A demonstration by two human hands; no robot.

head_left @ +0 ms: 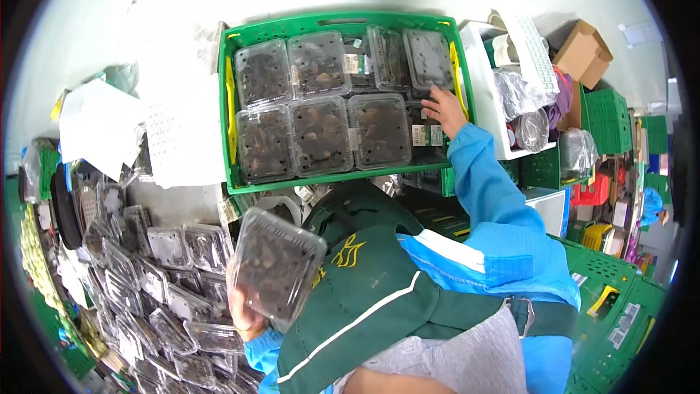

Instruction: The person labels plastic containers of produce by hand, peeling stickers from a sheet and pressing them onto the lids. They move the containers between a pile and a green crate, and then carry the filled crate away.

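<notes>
My left hand point(246, 306) grips a clear plastic punnet point(278, 266) by its side, tilted in front of my green apron. Dark brown pieces show through its lid. My right hand point(446, 111) is open at the right end of a green crate point(343, 20), fingers spread at the lower edge of a punnet in the back right corner point(427, 58). Two rows of similar lidded punnets fill the crate, several with dark contents. Below my right fingers lies a punnet with white labels point(426, 135).
A large heap of filled punnets point(171, 299) lies to the left. At the right are a white shelf box point(499, 128) with plastic bags, a cardboard box point(583, 55) and stacked green crates point(607, 120). More green crates point(601, 321) stand behind my right side.
</notes>
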